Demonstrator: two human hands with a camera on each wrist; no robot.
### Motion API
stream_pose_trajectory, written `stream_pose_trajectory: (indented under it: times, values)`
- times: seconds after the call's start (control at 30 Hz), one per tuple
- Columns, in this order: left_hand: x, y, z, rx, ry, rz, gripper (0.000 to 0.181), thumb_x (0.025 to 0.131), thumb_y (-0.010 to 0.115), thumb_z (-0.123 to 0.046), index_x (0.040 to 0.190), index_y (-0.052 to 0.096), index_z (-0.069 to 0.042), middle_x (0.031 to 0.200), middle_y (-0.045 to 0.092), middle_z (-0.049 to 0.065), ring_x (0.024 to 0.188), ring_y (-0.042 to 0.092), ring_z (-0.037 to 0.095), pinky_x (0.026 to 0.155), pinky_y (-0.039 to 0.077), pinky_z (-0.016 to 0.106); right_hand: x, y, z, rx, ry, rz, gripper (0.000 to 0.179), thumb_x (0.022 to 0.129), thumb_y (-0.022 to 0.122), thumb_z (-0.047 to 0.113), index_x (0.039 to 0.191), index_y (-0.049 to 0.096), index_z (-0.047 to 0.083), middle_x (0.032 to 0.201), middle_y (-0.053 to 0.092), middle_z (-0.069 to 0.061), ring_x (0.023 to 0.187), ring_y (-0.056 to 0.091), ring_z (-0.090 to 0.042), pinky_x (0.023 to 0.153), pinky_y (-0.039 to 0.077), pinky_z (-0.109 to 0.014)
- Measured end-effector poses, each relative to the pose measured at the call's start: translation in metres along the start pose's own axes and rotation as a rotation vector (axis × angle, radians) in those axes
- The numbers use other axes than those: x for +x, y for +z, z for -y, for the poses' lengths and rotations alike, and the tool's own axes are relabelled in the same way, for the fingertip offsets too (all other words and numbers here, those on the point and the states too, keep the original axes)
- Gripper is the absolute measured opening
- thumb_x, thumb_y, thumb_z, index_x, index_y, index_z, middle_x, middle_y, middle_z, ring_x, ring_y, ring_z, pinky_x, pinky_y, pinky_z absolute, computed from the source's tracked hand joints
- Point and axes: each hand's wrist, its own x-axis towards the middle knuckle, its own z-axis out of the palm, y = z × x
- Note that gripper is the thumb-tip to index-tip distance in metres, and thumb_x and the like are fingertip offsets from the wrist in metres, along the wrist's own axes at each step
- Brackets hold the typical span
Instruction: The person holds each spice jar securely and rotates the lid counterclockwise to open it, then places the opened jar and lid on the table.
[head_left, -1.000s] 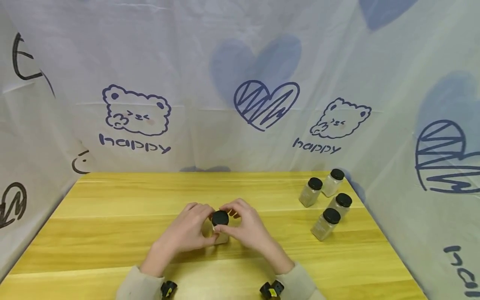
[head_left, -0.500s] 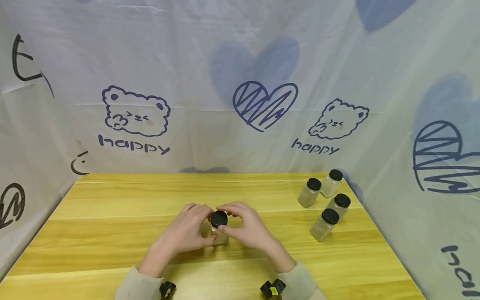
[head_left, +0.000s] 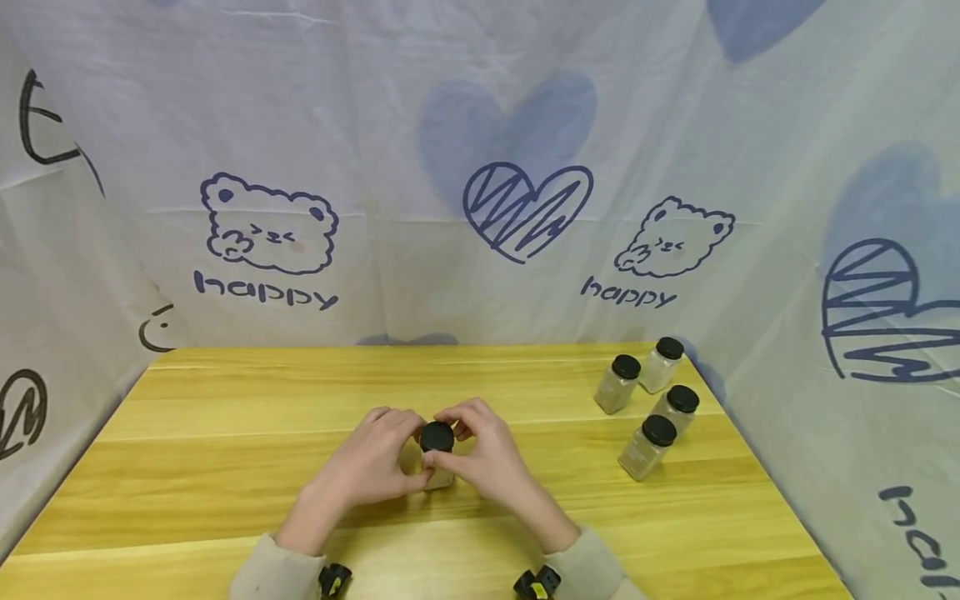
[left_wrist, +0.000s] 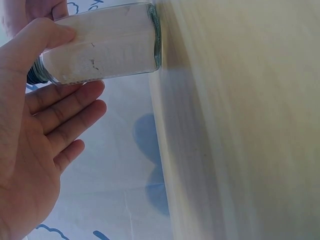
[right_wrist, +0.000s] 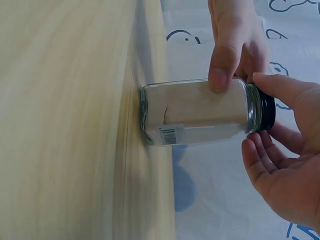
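Note:
A square glass jar [head_left: 441,478] of pale powder stands upright on the wooden table, topped by a black lid [head_left: 437,436]. My left hand [head_left: 372,460] holds the jar's body, its thumb on the near side and fingers behind. With thumb and fingertips, my right hand [head_left: 489,457] grips the lid's edge. In the left wrist view, the jar [left_wrist: 110,47] is pinched near its neck under the left thumb. The right wrist view has a barcode label [right_wrist: 168,135] low on the jar, and the lid [right_wrist: 267,107] seated on the neck between right thumb and fingers.
Several similar black-lidded jars stand at the table's right: a front one [head_left: 646,448], one just behind it [head_left: 680,402], one at the left [head_left: 617,385] and a rear one [head_left: 662,365]. A printed white curtain [head_left: 420,275] borders the table [head_left: 247,450] behind and at the sides.
My right thumb slid right along the lid's near edge, then came back left over it, its fingers shifting too. The left hand and the jar stay in place.

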Motion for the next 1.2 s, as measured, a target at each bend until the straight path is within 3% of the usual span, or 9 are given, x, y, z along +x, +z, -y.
stream_pose_trajectory:
  times: [0.37, 0.6, 0.87, 1.2]
  values:
    - [-0.0008, 0.0008, -0.0016, -0.01, -0.01, 0.0, 0.045, 0.075, 0.09, -0.036, 0.11, 0.067, -0.018, 0.101, 0.067, -0.01, 0.096, 0.062, 0.011, 0.11, 0.044, 0.048, -0.0007, -0.0053, 0.0007, 0.005, -0.009, 0.054, 0.045, 0.086, 0.082, 0.006, 0.129, 0.069, 0.003, 0.125, 0.068, -0.007, 0.103, 0.062, -0.019, 0.092, 0.058, -0.045]
    - [-0.0008, 0.002, -0.0006, -0.004, -0.005, -0.004, 0.044, 0.076, 0.089, -0.037, 0.108, 0.066, -0.018, 0.1, 0.067, -0.009, 0.096, 0.063, 0.012, 0.111, 0.044, 0.049, -0.0003, -0.0073, 0.0018, 0.025, 0.005, 0.061, 0.05, 0.087, 0.086, 0.016, 0.133, 0.067, 0.012, 0.132, 0.062, -0.002, 0.107, 0.061, -0.018, 0.094, 0.057, -0.044]
    - [0.0003, 0.0014, 0.0, 0.005, -0.001, -0.008, 0.044, 0.076, 0.088, -0.038, 0.108, 0.067, -0.017, 0.102, 0.068, -0.008, 0.097, 0.063, 0.011, 0.111, 0.044, 0.049, -0.0002, -0.0042, -0.0007, -0.006, 0.008, 0.014, 0.05, 0.085, 0.089, 0.026, 0.127, 0.067, 0.011, 0.121, 0.063, -0.002, 0.101, 0.061, -0.02, 0.088, 0.058, -0.044]
    - [0.0, 0.0011, -0.0008, 0.002, -0.01, -0.006, 0.043, 0.076, 0.089, -0.036, 0.108, 0.067, -0.018, 0.1, 0.067, -0.01, 0.095, 0.062, 0.01, 0.11, 0.045, 0.048, 0.001, -0.0064, -0.0003, -0.074, -0.014, 0.058, 0.044, 0.088, 0.084, 0.015, 0.129, 0.07, 0.008, 0.125, 0.068, -0.003, 0.106, 0.06, -0.02, 0.09, 0.056, -0.034]
